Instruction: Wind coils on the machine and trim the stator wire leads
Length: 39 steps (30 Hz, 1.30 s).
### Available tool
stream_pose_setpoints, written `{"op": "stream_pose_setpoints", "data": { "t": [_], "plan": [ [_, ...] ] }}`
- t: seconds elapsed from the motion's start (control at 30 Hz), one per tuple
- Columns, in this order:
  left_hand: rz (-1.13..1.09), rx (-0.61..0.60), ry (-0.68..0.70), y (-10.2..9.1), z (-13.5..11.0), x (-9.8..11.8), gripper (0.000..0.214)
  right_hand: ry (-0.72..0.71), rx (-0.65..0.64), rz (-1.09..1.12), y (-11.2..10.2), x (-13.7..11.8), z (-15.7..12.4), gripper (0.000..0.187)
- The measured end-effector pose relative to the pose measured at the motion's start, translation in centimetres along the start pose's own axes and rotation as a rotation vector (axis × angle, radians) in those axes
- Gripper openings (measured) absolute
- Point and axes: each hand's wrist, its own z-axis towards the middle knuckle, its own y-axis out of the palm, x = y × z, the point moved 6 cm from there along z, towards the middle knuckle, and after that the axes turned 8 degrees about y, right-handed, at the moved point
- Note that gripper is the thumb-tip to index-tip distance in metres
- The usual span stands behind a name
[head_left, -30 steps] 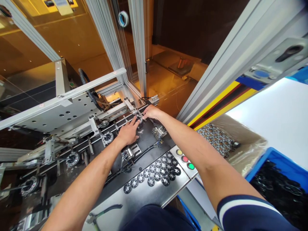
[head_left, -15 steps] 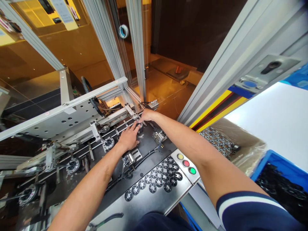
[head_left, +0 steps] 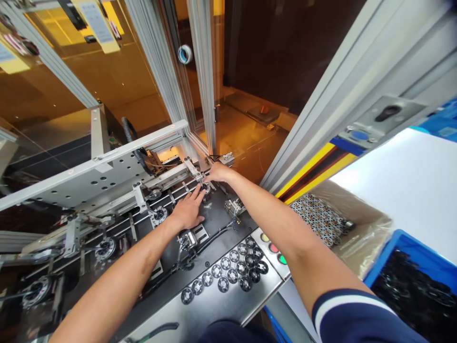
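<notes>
Both hands are reaching forward into the machine and meeting at one small round part [head_left: 205, 188], which is sitting at the far end of the track [head_left: 124, 223]. The track is running from lower left to upper right, and the part, being round, is showing no long axis of its own. The left hand [head_left: 187, 209] is lying flat and open with its fingers stretched out, holding nothing, and its fingertips are touching the part from the near side. The right hand [head_left: 216, 172] is coming in from the far right side with its fingers curled down onto the same part. Whether it is actually pinching the part I cannot tell, since its fingertips are hidden. Both hands are right at the part.

More round parts [head_left: 159, 214] are riding the track, spaced well apart. Nearer the person, a cluster of loose round parts [head_left: 232, 267] is lying in rows on the steel desk [head_left: 214, 305], just beside three coloured buttons [head_left: 273, 247]. To the right, a lined cardboard box [head_left: 371, 214] is holding a layer of packed parts [head_left: 317, 214], and a blue bin [head_left: 400, 238] beside it is holding a heap of dark pieces [head_left: 410, 286].
</notes>
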Motion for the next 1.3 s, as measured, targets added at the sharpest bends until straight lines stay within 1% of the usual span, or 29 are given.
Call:
{"op": "stream_pose_setpoints", "data": {
  "t": [0.07,0.17,0.2,0.27,0.3,0.33,0.37,0.43,0.5,0.53,0.6,0.67,0.73,0.8,0.87,0.93,1.0,1.03,1.1,1.17,1.2,1.23,1.27,1.3],
  "plan": [
    [0.029,-0.004,0.032,-0.4,-0.5,0.8,0.082,-0.056,0.07,0.011,-1.7,-0.4,-2.7,0.032],
    [0.086,-0.022,0.1,-0.6,0.1,2.3,0.064,-0.18,0.193,0.049,-3.5,-0.3,-8.6,0.032],
    [0.109,-0.031,0.117,-0.6,0.6,2.8,0.059,-0.219,0.214,0.063,-3.7,0.1,-10.9,0.029],
    [0.157,-0.052,0.127,-0.3,1.7,3.3,0.048,-0.267,0.21,0.085,-3.0,1.8,-15.4,0.023],
    [0.18,-0.059,0.123,-0.2,2.3,3.4,0.044,-0.278,0.204,0.101,-2.3,3.2,-17.6,0.022],
    [0.201,-0.063,0.116,0.0,2.9,3.4,0.04,-0.291,0.223,0.163,-1.6,4.8,-19.7,0.021],
    [0.22,-0.064,0.105,0.1,3.3,3.3,0.038,-0.266,0.241,0.207,-0.6,6.9,-21.5,0.02],
    [0.256,-0.058,0.079,0.5,3.9,3.1,0.036,-0.148,0.278,0.259,1.7,11.6,-24.6,0.02],
    [0.286,-0.052,0.054,0.7,4.1,2.9,0.036,-0.025,0.308,0.291,4.5,16.1,-27.0,0.025],
    [0.297,-0.052,0.044,0.9,4.2,2.9,0.036,0.023,0.312,0.302,5.9,18.1,-27.9,0.027],
    [0.314,-0.052,0.027,1.1,4.3,3.1,0.036,0.118,0.367,0.32,8.2,21.6,-29.5,0.031],
    [0.321,-0.052,0.014,1.3,4.4,3.4,0.036,0.149,0.476,0.276,9.8,23.9,-30.6,0.034],
    [0.318,-0.053,0.003,1.3,4.4,3.7,0.036,0.101,0.605,0.174,10.8,25.2,-31.1,0.032],
    [0.303,-0.058,-0.002,1.2,4.3,4.1,0.036,0.03,0.702,0.09,11.9,25.9,-31.3,0.03],
    [0.275,-0.063,0.002,0.8,3.9,4.4,0.036,-0.046,0.747,0.023,13.2,26.3,-31.2,0.032],
    [0.232,-0.06,0.022,0.0,2.9,5.0,0.036,-0.12,0.742,-0.06,14.8,26.4,-31.1,0.039],
    [0.177,-0.042,0.061,-1.0,0.9,6.0,0.036,-0.172,0.718,-0.134,16.2,26.4,-31.1,0.047],
    [0.146,-0.02,0.085,-1.7,-0.6,6.7,0.038,-0.185,0.71,-0.151,16.8,26.4,-31.2,0.048],
    [0.083,0.051,0.128,-3.1,-4.9,8.0,0.044,-0.212,0.697,-0.167,17.2,26.2,-31.3,0.047],
    [0.007,0.148,0.148,-3.9,-10.8,8.8,0.053,-0.235,0.693,-0.154,16.7,25.5,-31.5,0.043],
    [-0.039,0.193,0.14,-3.8,-14.3,9.0,0.055,-0.229,0.7,-0.129,16.1,25.0,-31.5,0.042],
    [-0.109,0.252,0.121,-3.3,-18.0,9.0,0.057,-0.212,0.702,-0.098,15.4,24.3,-31.4,0.04],
    [-0.3,0.372,0.107,-2.5,-21.8,9.0,0.057,-0.199,0.697,-0.064,14.6,23.3,-31.2,0.04],
    [-0.483,0.479,0.05,-1.1,-25.6,8.9,0.055,-0.193,0.677,-0.036,13.9,22.0,-30.8,0.04]
  ]
}}
